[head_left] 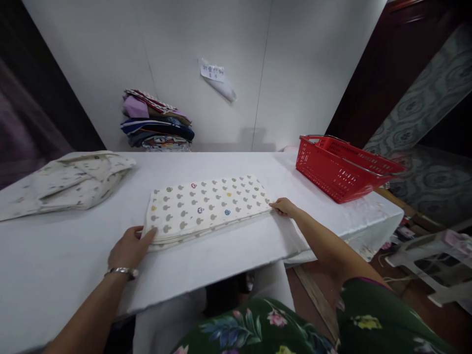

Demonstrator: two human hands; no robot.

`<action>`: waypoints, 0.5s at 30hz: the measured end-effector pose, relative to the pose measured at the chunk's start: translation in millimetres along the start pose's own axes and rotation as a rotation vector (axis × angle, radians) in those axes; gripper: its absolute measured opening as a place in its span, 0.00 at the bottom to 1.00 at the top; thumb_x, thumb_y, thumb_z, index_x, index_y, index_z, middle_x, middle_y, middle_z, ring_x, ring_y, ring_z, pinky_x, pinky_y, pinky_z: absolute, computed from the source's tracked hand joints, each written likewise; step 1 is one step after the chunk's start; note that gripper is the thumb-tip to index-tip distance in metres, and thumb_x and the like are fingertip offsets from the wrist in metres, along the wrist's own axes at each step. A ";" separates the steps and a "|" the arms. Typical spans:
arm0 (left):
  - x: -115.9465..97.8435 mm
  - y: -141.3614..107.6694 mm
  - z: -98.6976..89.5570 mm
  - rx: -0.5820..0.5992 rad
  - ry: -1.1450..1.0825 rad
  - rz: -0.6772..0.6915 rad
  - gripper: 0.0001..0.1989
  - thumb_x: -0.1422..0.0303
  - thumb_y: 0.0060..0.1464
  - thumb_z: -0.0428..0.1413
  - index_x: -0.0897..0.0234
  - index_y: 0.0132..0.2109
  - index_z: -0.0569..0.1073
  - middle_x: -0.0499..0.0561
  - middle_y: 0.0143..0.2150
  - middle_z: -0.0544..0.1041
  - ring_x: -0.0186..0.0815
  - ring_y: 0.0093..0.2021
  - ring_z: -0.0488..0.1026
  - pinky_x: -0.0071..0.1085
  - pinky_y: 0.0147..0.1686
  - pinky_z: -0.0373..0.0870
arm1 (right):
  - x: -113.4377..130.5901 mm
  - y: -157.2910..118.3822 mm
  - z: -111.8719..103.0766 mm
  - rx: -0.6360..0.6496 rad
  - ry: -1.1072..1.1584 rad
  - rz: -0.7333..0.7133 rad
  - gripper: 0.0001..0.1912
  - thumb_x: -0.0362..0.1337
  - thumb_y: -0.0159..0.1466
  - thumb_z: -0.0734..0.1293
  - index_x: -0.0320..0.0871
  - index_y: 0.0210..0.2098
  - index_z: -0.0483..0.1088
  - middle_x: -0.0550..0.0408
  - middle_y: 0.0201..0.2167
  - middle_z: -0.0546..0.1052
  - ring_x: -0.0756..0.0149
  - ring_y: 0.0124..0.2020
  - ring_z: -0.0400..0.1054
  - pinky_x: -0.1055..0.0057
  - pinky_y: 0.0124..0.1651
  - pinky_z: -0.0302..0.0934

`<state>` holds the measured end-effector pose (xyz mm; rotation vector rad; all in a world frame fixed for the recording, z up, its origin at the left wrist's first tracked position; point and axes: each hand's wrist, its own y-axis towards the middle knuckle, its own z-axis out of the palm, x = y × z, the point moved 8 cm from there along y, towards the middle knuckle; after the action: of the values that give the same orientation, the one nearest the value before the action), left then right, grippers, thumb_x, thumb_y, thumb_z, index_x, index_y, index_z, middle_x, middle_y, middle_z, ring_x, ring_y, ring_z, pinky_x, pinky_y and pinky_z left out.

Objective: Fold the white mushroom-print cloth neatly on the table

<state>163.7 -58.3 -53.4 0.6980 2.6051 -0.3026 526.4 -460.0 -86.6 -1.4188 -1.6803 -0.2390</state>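
Observation:
A folded white cloth [206, 204] printed with small mushrooms lies flat on the table in front of me, its layers showing along the near edge. At its near left corner, my left hand [131, 246] grips the edge, thumb on top and fingers tucked partly out of sight beneath. My right hand [283, 206] pinches the near right corner between thumb and fingers. Between the two hands the cloth looks smooth and long, with its short sides at left and right.
A loosely heaped printed cloth [73, 184] lies at the left of the white-covered table [177, 280]. Folded clothes [158, 123] are stacked by the back wall. A red plastic basket [335, 169] stands at the right, near the table's edge. A white stool [435, 260] is on the floor.

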 end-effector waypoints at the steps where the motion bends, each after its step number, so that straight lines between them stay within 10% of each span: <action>1: 0.4 -0.3 0.4 0.005 0.003 -0.004 0.33 0.46 0.49 0.46 0.68 0.52 0.66 0.61 0.51 0.73 0.49 0.46 0.72 0.41 0.42 0.68 | -0.1 0.5 -0.3 -0.004 -0.015 0.002 0.21 0.46 0.54 0.70 0.42 0.18 0.58 0.64 0.08 0.59 0.78 0.11 0.51 0.77 0.15 0.41; 15: -0.3 -3.2 1.9 0.041 -0.004 -0.022 0.33 0.46 0.50 0.44 0.67 0.53 0.64 0.60 0.52 0.72 0.49 0.47 0.71 0.40 0.43 0.67 | 19.1 -5.4 -10.9 -0.109 -0.076 -0.054 0.10 0.38 0.52 0.69 0.42 0.22 0.64 0.66 0.09 0.58 0.77 0.13 0.51 0.78 0.18 0.43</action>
<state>163.0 -61.7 -54.6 0.6818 2.6112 -0.3649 528.3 -455.6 -64.5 -1.4796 -1.7926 -0.3147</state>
